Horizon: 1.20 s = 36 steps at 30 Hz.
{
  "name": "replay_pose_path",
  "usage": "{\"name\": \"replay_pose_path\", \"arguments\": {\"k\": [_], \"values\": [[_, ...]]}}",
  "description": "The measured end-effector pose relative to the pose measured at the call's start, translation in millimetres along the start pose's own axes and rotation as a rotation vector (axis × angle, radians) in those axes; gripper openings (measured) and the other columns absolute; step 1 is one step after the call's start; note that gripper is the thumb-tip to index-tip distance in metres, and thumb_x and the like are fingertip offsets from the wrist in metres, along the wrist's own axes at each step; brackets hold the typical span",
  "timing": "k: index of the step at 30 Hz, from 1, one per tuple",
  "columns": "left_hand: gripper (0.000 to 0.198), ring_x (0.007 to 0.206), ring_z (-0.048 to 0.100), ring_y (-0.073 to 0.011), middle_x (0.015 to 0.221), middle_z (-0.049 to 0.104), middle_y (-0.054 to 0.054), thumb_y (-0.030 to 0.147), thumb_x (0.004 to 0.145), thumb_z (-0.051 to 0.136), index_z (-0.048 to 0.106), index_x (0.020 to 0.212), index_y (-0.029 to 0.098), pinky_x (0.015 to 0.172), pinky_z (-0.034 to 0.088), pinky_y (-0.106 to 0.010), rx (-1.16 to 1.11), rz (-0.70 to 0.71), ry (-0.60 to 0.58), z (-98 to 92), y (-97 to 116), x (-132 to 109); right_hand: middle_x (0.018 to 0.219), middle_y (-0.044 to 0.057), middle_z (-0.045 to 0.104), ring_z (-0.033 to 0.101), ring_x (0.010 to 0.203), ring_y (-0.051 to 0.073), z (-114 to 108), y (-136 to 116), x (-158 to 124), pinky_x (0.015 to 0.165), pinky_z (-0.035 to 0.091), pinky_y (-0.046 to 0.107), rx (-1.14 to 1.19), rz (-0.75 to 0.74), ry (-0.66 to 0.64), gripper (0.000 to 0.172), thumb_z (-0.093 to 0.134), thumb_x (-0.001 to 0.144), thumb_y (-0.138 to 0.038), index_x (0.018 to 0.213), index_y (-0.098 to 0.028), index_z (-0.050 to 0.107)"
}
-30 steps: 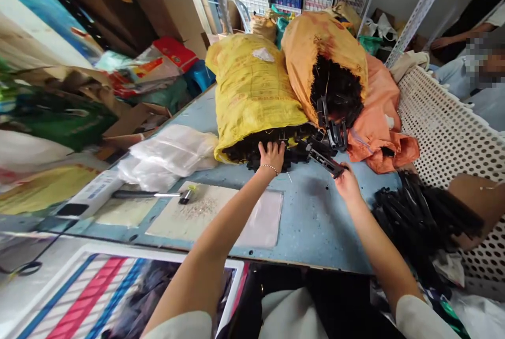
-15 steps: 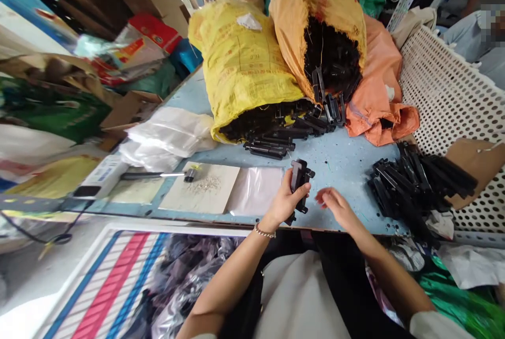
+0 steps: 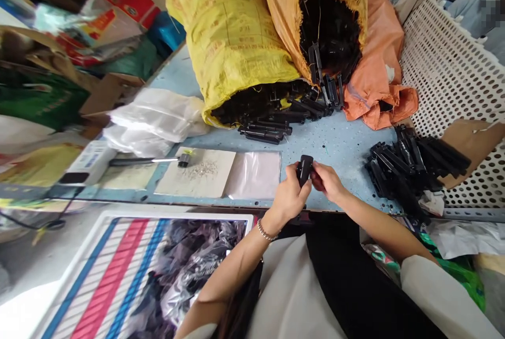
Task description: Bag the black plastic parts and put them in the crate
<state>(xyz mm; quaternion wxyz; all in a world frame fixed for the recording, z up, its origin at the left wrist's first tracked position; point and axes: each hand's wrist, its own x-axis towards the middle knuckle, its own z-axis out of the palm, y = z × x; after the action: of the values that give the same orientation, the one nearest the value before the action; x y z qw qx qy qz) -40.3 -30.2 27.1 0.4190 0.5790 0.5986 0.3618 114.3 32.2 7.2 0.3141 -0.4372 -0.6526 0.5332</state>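
Observation:
An elongated black plastic part point(image 3: 305, 168) is held upright above the front edge of the table. My left hand point(image 3: 290, 194) is closed round it from the left, thumb towards me. On the other side, the bent fingers of my right hand point(image 3: 328, 181) pinch its right edge; their tips are partly hidden. A heap of similar black plastic parts point(image 3: 394, 173) lies to the right of my hands. More black parts point(image 3: 265, 132) spill onto the table from the mouth of a yellow woven sack point(image 3: 240, 39).
Behind stand an orange sack point(image 3: 282, 7) full of black parts and a red-orange sack point(image 3: 379, 55). A hammer point(image 3: 183, 159) rests on a pale board point(image 3: 165, 186) strewn with small bits. White perforated basket point(image 3: 445, 55) borders the right; a bag-filled crate point(image 3: 106, 276) sits below left.
My right hand has moved left and in to the black part, which it now touches. The part has been turned in my left hand. The whole view has shifted slightly.

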Motion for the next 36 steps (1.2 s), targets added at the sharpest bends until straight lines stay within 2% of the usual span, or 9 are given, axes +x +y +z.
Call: {"name": "replay_pose_path", "arguments": {"k": [3, 9, 15, 17, 20, 22, 25, 30, 36], "values": [[0.049, 0.096, 0.066, -0.0293, 0.112, 0.063, -0.015, 0.04, 0.093, 0.047, 0.032, 0.133, 0.016, 0.086, 0.049, -0.047, -0.002, -0.023, -0.037, -4.6, -5.2, 1.6, 0.055, -0.004, 0.041, 0.038, 0.047, 0.013, -5.2, -4.5, -3.7, 0.048, 0.032, 0.028, -0.074, 0.071, -0.131, 0.054, 0.025, 0.099, -0.065, 0.073, -0.023, 0.046], [0.044, 0.075, 0.062, -0.0183, 0.096, 0.062, -0.003, 0.041, 0.089, 0.055, 0.039, 0.125, 0.022, 0.072, 0.052, -0.036, -0.259, -0.123, -0.141, -18.6, -2.7, 5.4, 0.086, 0.009, 0.06, 0.053, 0.084, 0.024, -42.5, -28.1, 2.6, 0.071, 0.042, 0.037, -0.859, -0.481, -0.185, 0.036, 0.043, 0.1, -0.052, 0.088, -0.022, 0.057], [0.032, 0.049, 0.057, -0.0154, 0.078, 0.063, -0.001, 0.043, 0.088, 0.053, 0.04, 0.109, 0.023, 0.048, 0.047, -0.03, -0.578, -0.489, -0.483, -29.4, 11.0, 9.4, 0.065, 0.004, 0.055, 0.05, 0.068, 0.02, -58.0, -48.4, 17.2, 0.064, 0.042, 0.034, -0.56, -0.446, -0.45, 0.035, 0.052, 0.098, -0.045, 0.07, -0.026, 0.061], [0.033, 0.054, 0.06, -0.0158, 0.083, 0.065, -0.002, 0.043, 0.088, 0.053, 0.04, 0.111, 0.023, 0.053, 0.051, -0.032, -0.551, -0.419, -0.408, -25.6, 13.4, 4.5, 0.06, 0.002, 0.053, 0.049, 0.063, 0.017, -49.3, -47.7, 16.2, 0.059, 0.043, 0.03, -0.33, -0.29, -0.347, 0.04, 0.055, 0.096, -0.047, 0.062, -0.026, 0.058], [0.047, 0.084, 0.067, -0.0221, 0.113, 0.064, -0.012, 0.04, 0.087, 0.057, 0.038, 0.125, 0.019, 0.077, 0.055, -0.04, -0.322, -0.13, -0.066, -15.0, 11.7, -5.0, 0.051, -0.003, 0.045, 0.044, 0.051, 0.012, -23.2, -39.2, 7.9, 0.045, 0.041, 0.024, -0.048, -0.046, -0.153, 0.052, 0.041, 0.099, -0.056, 0.059, -0.025, 0.055], [0.058, 0.101, 0.066, -0.0279, 0.131, 0.056, -0.019, 0.04, 0.087, 0.059, 0.034, 0.134, 0.016, 0.089, 0.051, -0.045, -0.162, -0.006, 0.046, -11.3, 6.8, -8.2, 0.045, -0.007, 0.036, 0.035, 0.041, 0.011, -8.4, -33.2, 2.0, 0.038, 0.037, 0.025, 0.038, 0.064, -0.17, 0.061, 0.021, 0.101, -0.06, 0.06, -0.025, 0.05], [0.055, 0.108, 0.064, -0.0293, 0.134, 0.055, -0.019, 0.04, 0.09, 0.055, 0.034, 0.136, 0.016, 0.095, 0.049, -0.046, -0.132, 0.024, -0.01, -15.5, -2.9, -6.7, 0.05, -0.005, 0.042, 0.038, 0.043, 0.012, -7.9, -32.7, 0.6, 0.043, 0.037, 0.025, -0.071, 0.053, -0.246, 0.058, 0.022, 0.101, -0.062, 0.067, -0.024, 0.048], [0.045, 0.112, 0.062, -0.026, 0.124, 0.061, -0.011, 0.038, 0.091, 0.052, 0.04, 0.13, 0.021, 0.099, 0.048, -0.044, -0.255, 0.002, -0.021, -20.4, -6.8, -4.8, 0.075, 0.005, 0.055, 0.053, 0.077, 0.021, -28.5, -44.4, 12.3, 0.068, 0.045, 0.033, -0.445, -0.251, -0.212, 0.044, 0.06, 0.086, -0.065, 0.073, -0.024, 0.052], [0.054, 0.114, 0.06, -0.0289, 0.13, 0.055, -0.016, 0.038, 0.087, 0.057, 0.035, 0.131, 0.017, 0.095, 0.049, -0.046, -0.219, 0.031, 0.095, -11.4, -9.2, 1.4, 0.055, -0.004, 0.04, 0.035, 0.046, 0.013, -8.8, -33.9, 12.6, 0.046, 0.033, 0.028, -0.061, 0.07, -0.234, 0.058, 0.02, 0.099, -0.068, 0.075, -0.023, 0.048]]}}
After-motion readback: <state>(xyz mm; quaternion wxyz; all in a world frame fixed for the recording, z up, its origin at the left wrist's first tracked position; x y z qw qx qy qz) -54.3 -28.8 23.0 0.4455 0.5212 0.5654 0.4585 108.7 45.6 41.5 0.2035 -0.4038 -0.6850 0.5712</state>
